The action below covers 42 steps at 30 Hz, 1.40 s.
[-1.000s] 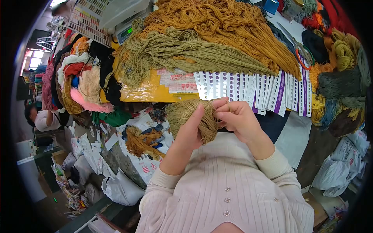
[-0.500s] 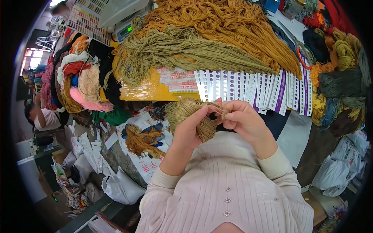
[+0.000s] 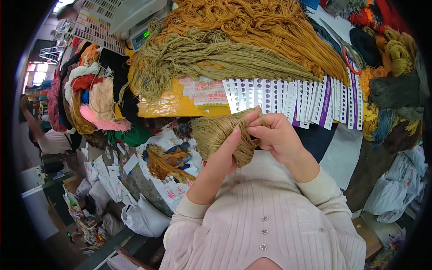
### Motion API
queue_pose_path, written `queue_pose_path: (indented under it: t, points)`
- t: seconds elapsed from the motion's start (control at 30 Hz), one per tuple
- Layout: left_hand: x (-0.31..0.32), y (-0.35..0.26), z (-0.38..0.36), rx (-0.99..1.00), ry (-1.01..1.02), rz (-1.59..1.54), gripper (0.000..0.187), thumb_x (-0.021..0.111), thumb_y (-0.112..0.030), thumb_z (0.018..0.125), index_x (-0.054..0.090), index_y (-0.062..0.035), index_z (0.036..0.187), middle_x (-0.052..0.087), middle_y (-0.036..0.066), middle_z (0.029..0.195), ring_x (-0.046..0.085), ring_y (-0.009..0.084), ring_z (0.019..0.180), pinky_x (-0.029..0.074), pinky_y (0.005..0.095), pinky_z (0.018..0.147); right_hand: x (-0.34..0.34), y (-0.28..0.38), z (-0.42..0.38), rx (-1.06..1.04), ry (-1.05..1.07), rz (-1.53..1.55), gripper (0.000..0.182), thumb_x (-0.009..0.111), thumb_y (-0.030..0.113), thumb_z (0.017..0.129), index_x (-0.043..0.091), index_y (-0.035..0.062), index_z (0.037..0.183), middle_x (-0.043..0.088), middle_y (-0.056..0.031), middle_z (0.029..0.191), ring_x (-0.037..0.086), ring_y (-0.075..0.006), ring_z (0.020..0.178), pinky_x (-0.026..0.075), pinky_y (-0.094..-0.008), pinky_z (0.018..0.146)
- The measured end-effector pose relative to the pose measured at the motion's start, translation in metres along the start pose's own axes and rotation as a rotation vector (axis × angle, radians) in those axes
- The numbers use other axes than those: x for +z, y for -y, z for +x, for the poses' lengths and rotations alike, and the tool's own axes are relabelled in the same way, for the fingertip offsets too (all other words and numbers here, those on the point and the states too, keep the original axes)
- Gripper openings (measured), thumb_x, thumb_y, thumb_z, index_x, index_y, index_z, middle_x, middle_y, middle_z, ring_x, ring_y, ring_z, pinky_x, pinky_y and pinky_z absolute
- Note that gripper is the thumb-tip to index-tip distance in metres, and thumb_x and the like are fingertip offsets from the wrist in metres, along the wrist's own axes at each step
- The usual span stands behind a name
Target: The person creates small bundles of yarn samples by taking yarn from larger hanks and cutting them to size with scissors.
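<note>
An olive-tan yarn bundle (image 3: 211, 135) is held in front of my chest. My left hand (image 3: 223, 155) is wrapped round its right part, thumb on top. At the bundle's right end my right hand (image 3: 279, 137) pinches some of its strands, close to the left fingertips. Beyond my hands, a long olive-green skein (image 3: 216, 56) and a large heap of mustard-brown yarn (image 3: 252, 27) lie on the table. White and purple cards with punched holes (image 3: 279, 96) are fanned out under their near edge.
A scale (image 3: 143, 36) and a colour sample card (image 3: 96, 27) stand at the back left. Scissors (image 3: 351, 58) lie at the right near coloured skeins (image 3: 396, 96). More yarn (image 3: 96, 90) is piled on the left, near another person (image 3: 54, 139). White bags (image 3: 144, 218) are lower left.
The strands that were stretched between my hands now lie against the bundle, which looks wider. My right hand has shifted slightly. The other person's arm at the left is raised higher.
</note>
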State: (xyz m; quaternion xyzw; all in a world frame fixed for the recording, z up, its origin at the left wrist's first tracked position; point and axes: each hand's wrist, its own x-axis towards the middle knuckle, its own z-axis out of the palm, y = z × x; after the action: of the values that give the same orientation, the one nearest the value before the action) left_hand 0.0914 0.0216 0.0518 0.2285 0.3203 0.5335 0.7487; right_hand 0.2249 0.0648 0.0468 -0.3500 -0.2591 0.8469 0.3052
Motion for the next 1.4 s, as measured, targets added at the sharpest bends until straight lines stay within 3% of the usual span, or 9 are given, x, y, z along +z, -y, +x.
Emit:
queue_pose_path:
  t: [0.17,0.27,0.37,0.57,0.7,0.9,1.17,1.27,1.4]
  points:
    - [-0.008,0.000,0.000,-0.033,0.019,-0.091,0.050,0.027,-0.033,0.087,0.032,0.0045,0.121,0.024,0.016,0.130,0.034,0.0245,0.114,0.031,0.0397,0.092,-0.001,0.003,-0.001,-0.001,0.018,0.107,0.009,0.055,0.004,0.073,0.059,-0.0015,0.078,0.053,0.0004,0.064,0.032,-0.0001,0.044,0.023,-0.0152,0.038]
    - [-0.006,-0.001,0.002,-0.032,0.027,-0.243,0.044,0.030,-0.029,0.087,0.039,0.0041,0.115,0.036,0.015,0.122,0.040,0.0228,0.109,0.034,0.0381,0.090,-0.003,0.002,0.001,0.007,0.015,0.186,0.008,0.054,0.003,0.074,0.059,-0.0018,0.078,0.053,0.0006,0.062,0.031,-0.0005,0.042,0.023,-0.0153,0.038]
    - [-0.005,-0.001,0.002,-0.025,-0.091,-0.109,0.025,0.041,-0.015,0.085,0.049,0.0011,0.104,0.050,0.011,0.105,0.050,0.0181,0.094,0.042,0.0333,0.081,-0.007,0.002,0.001,0.023,0.049,0.231,0.008,0.054,0.003,0.074,0.058,-0.0019,0.079,0.050,0.0017,0.059,0.029,-0.0011,0.041,0.024,-0.0159,0.038]
    - [0.002,-0.003,0.005,-0.073,-0.289,-0.172,0.016,0.048,-0.011,0.082,0.053,-0.0011,0.094,0.056,0.009,0.092,0.055,0.0149,0.082,0.047,0.0287,0.071,-0.006,0.005,0.000,0.042,0.052,0.241,0.008,0.054,0.004,0.075,0.058,-0.0015,0.079,0.046,0.0032,0.054,0.029,-0.0018,0.040,0.033,-0.0168,0.045]
    - [0.001,-0.003,0.004,-0.071,-0.309,-0.168,0.015,0.048,-0.011,0.082,0.054,-0.0022,0.093,0.056,0.008,0.092,0.055,0.0143,0.081,0.047,0.0287,0.070,-0.006,0.005,0.000,0.038,0.054,0.195,0.008,0.054,0.005,0.075,0.058,-0.0015,0.079,0.044,0.0034,0.052,0.029,-0.0023,0.039,0.040,-0.0181,0.054]
    - [0.004,-0.005,0.006,-0.095,-0.354,-0.207,0.013,0.050,-0.010,0.081,0.053,-0.0029,0.091,0.056,0.007,0.089,0.055,0.0140,0.078,0.047,0.0287,0.069,-0.006,0.009,-0.001,0.046,0.074,0.213,0.011,0.054,0.004,0.074,0.058,-0.0020,0.082,0.043,0.0038,0.051,0.030,-0.0028,0.038,0.039,-0.0180,0.051]
    - [0.002,0.000,0.006,-0.105,-0.324,-0.177,0.013,0.050,-0.011,0.082,0.054,-0.0026,0.091,0.056,0.006,0.088,0.055,0.0134,0.076,0.046,0.0246,0.064,0.008,0.012,-0.003,-0.042,0.061,-0.071,0.019,0.055,0.003,0.075,0.058,-0.0046,0.092,0.055,0.0006,0.065,0.040,0.0001,0.050,0.035,-0.0150,0.048]
    - [-0.005,0.003,0.004,-0.079,-0.292,-0.140,0.027,0.046,-0.015,0.083,0.049,0.0033,0.103,0.054,0.012,0.098,0.053,0.0176,0.089,0.043,0.0296,0.077,0.009,0.012,-0.003,-0.061,0.046,-0.094,0.017,0.056,0.003,0.075,0.059,-0.0032,0.091,0.056,0.0009,0.067,0.040,0.0006,0.052,0.030,-0.0147,0.044]
    - [-0.008,0.003,0.004,-0.056,-0.241,-0.184,0.027,0.043,-0.016,0.085,0.049,0.0030,0.102,0.053,0.012,0.100,0.052,0.0180,0.091,0.042,0.0300,0.079,0.004,0.009,-0.001,-0.041,0.044,-0.104,0.016,0.057,0.003,0.074,0.061,-0.0017,0.089,0.056,0.0013,0.068,0.040,0.0005,0.052,0.027,-0.0146,0.042]
